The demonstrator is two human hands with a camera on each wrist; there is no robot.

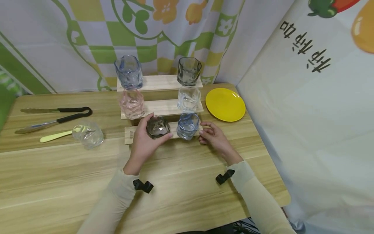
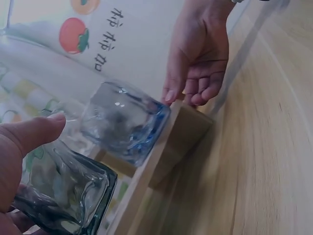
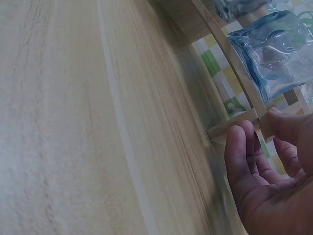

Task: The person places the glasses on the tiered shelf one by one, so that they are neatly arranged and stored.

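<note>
My left hand (image 1: 146, 139) grips a dark grey glass (image 1: 158, 126) between thumb and fingers, at the lowest step of a wooden stepped rack (image 1: 128, 136). Whether the glass's base touches the board is unclear. Beside it on the same step stands a blue glass (image 1: 187, 126). The right hand (image 1: 214, 138) pinches the right end of that lowest board, its thumb at the top and its fingers curled by the end, as the right wrist view shows. On the middle step are a pink glass (image 1: 132, 104) and a clear glass (image 1: 189, 100).
The top step bears a blue glass (image 1: 129, 72) and a dark grey glass (image 1: 189, 71). A yellow plate (image 1: 225, 104) lies right of the rack. At the left lie black-handled tongs (image 1: 73, 115), a clear glass (image 1: 90, 136) and a pale yellow-handled utensil (image 1: 55, 136). A patterned curtain (image 1: 122, 39) hangs behind.
</note>
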